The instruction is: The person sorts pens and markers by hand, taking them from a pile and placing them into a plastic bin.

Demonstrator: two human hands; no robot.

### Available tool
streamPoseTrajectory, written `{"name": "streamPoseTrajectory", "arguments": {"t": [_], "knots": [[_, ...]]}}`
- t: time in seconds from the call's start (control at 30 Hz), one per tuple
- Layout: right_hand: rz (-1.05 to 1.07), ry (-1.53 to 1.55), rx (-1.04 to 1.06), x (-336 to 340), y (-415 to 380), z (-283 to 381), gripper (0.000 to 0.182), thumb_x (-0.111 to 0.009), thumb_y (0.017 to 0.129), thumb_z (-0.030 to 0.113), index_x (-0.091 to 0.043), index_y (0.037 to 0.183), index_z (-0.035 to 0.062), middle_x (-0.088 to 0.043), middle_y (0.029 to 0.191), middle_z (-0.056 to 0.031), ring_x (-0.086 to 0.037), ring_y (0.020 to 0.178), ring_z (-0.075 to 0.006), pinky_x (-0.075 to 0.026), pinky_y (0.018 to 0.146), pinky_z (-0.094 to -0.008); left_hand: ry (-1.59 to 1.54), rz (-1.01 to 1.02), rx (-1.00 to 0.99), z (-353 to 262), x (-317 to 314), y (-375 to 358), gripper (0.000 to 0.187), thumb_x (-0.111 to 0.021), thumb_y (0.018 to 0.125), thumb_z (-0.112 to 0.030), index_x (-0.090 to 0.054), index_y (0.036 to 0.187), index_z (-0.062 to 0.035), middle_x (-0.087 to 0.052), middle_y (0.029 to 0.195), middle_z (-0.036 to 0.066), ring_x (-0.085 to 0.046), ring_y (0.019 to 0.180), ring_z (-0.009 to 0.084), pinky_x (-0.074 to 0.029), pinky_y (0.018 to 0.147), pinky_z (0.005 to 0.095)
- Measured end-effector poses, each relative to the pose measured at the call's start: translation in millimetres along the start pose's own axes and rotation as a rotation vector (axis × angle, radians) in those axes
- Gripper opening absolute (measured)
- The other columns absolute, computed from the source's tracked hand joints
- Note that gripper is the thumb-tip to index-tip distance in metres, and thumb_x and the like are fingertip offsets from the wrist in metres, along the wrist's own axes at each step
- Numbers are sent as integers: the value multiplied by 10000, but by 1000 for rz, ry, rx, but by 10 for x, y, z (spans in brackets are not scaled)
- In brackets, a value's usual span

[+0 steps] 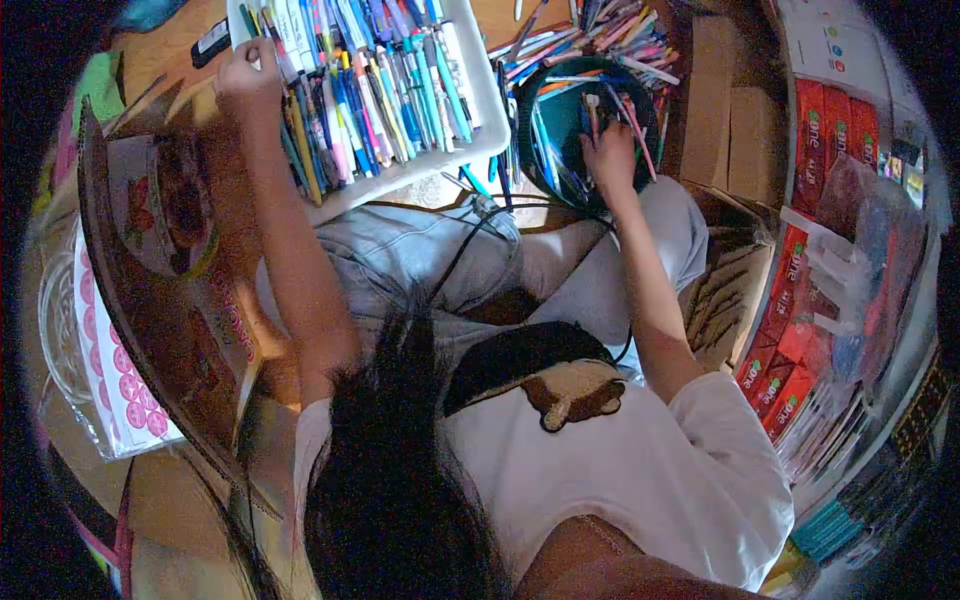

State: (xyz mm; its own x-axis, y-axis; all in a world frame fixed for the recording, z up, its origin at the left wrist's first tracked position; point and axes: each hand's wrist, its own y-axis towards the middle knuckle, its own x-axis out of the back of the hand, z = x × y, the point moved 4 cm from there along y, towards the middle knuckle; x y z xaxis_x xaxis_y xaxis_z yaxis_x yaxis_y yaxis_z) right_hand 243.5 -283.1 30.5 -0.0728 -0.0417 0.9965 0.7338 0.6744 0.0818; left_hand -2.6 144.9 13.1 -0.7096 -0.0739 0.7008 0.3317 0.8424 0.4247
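My left hand (pixel 248 76) is closed in a fist at the left edge of a white plastic tray (pixel 492 100). A small white end shows at its fingers; I cannot tell what it belongs to. Many pens and markers (pixel 375 95) lie side by side in the tray. To the right, my right hand (pixel 610 158) reaches down into a dark green round basket (pixel 527 160). Its fingers are closed around pens (pixel 592 108) standing up from the basket. More pens lean along the basket's inner wall.
A loose heap of pens (pixel 625 40) spreads on the wooden floor behind the basket. Cardboard boxes (pixel 755 130) and red printed packs (pixel 790 330) stand on the right. On the left are an open carton (pixel 165 300) and a pink sticker sheet (pixel 130 385). A black cable (pixel 470 240) crosses my lap.
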Motion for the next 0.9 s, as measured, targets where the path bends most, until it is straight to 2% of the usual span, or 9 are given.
{"name": "streamPoseTrajectory", "arguments": {"t": [0.1, 0.2, 0.33, 0.43, 0.47, 0.57, 0.6, 0.77, 0.9], "knots": [[187, 119, -144, -199, -25, -72, 399, -638, 708, 179, -451, 960, -68, -544, 903, -280, -548, 825, -405, -442, 736, -454, -83, 8, 11, 82, -51, 41, 260, -571, 762, -306, -655, 850, -76, -631, 772, 114, -589, 757, 270, -452, 689, 375], [84, 204, -74, -312, -63, -93, 343, -608, 720, 148, -445, 945, -54, -558, 864, -259, -560, 791, -406, -447, 696, -460, -267, 48, 82, 110, -65, 77, 273, -561, 761, -278, -647, 878, -47, -634, 760, 119, -611, 740, 236, -464, 676, 335], [167, 279, -76, -353, -31, -166, 308, -582, 758, 159, -445, 956, -33, -562, 856, -239, -566, 821, -387, -441, 705, -433, -327, 21, 134, -202, 167, 31, 302, -554, 752, -250, -632, 919, -11, -640, 744, 129, -630, 714, 185, -471, 661, 286], [289, 408, -172, -378, -22, -310, 317, -548, 803, 182, -449, 1016, -31, -559, 854, -222, -569, 850, -363, -435, 720, -400, -447, 93, 153, -31, 25, 65, 279, -600, 785, -260, -638, 973, -58, -651, 812, 78, -588, 693, 135, -461, 659, 261], [393, 443, -204, -500, -11, -438, 390, -537, 809, 252, -462, 1077, -21, -551, 1017, -242, -529, 980, -372, -431, 813, -411, -406, 86, 160, -23, 22, 56, 275, -598, 789, -254, -637, 976, -56, -650, 822, 75, -587, 702, 134, -461, 669, 263], [413, 922, -309, -551, -60, -529, 370, -532, 827, 299, -502, 1021, -15, -592, 966, -144, -551, 936, -277, -420, 818, -343, -381, 70, 143, -58, 60, 58, 256, -590, 800, -236, -636, 975, -55, -648, 841, 63, -584, 715, 126, -461, 680, 257], [416, 1081, -363, -336, -61, -370, 214, -505, 877, 187, -508, 994, 8, -545, 832, -13, -494, 729, -106, -404, 695, -236, -440, 64, 108, 145, -78, 110, 245, -587, 804, -231, -639, 970, -58, -647, 840, 57, -582, 712, 122, -460, 669, 249], [563, 1585, -406, 265, 15, 126, 183, -499, 882, 181, -488, 975, 23, -517, 823, -22, -475, 709, -102, -406, 651, -229, -635, 230, 100, 381, -429, 150, 217, -567, 826, -204, -635, 986, -74, -637, 839, 27, -572, 716, 88, -443, 602, 191], [676, 1819, -361, 596, 182, 662, 186, -483, 889, 177, -448, 951, 5, -492, 823, -41, -467, 705, -117, -415, 663, -258, -590, 520, 148, -332, -229, -40, 238, -559, 839, -217, -617, 1021, -75, -626, 852, 22, -556, 746, 79, -434, 630, 182]]}}
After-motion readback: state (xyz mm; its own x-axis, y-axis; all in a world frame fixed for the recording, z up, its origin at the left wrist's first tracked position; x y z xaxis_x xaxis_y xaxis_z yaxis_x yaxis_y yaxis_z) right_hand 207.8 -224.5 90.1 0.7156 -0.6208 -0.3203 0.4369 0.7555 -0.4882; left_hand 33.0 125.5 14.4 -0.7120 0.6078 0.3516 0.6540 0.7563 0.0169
